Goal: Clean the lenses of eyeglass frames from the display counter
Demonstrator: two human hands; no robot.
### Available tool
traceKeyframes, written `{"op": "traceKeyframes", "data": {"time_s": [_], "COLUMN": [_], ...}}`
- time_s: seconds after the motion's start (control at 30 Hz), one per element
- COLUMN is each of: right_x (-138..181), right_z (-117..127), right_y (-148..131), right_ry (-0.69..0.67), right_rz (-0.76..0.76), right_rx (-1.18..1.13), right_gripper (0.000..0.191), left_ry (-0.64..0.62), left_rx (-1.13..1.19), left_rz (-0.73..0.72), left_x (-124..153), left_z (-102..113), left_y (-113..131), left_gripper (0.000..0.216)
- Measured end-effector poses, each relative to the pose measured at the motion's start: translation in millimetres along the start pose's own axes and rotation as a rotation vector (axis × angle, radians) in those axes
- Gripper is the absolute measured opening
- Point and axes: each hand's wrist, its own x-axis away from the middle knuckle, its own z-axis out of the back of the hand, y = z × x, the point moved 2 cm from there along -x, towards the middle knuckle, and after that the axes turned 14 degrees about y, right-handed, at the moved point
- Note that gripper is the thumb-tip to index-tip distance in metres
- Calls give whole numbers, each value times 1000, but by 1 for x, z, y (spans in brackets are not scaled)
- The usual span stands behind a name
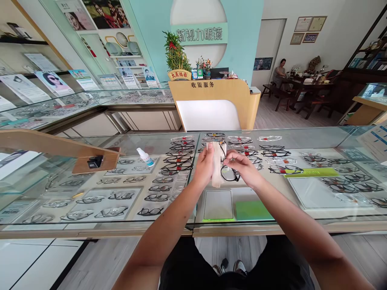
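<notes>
Over the glass counter, my left hand (204, 163) is closed on a pale cream cloth (216, 171) that hangs down past the fingers. My right hand (240, 164) pinches a pair of dark-framed eyeglasses (230, 174), one lens hanging below the fingers. The upper part of the frame reaches up beside the cloth, close to my left hand. Whether the cloth touches a lens I cannot tell. To the left, a white spray bottle (145, 157) with a blue label stands on the glass.
Rows of eyeglasses (178, 159) lie inside the glass display case (193, 225). A wooden stand (95, 161) rests on the left. Behind is a cashier desk (250, 100) with a plant (175, 54). A person (278, 73) sits at a far table.
</notes>
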Motion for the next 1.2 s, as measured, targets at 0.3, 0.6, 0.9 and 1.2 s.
{"op": "traceKeyframes", "data": {"time_s": [0.3,0.6,0.9,1.2], "right_x": [-3,0,6,1], "right_z": [4,0,-4,5], "right_y": [-2,3,9,-9], "right_ry": [-8,-14,-108,-29], "right_rz": [-64,-233,-215,-280], "right_rx": [-29,-207,-150,-201], "right_gripper": [34,34,34,37], "left_ry": [-251,-312,-132,-453], "left_rx": [12,-49,-81,-43], "left_rz": [6,-77,-183,-32], "left_x": [1,8,8,3], "left_z": [-2,-3,1,1], "left_y": [19,21,25,36], "left_gripper": [53,49,63,53]}}
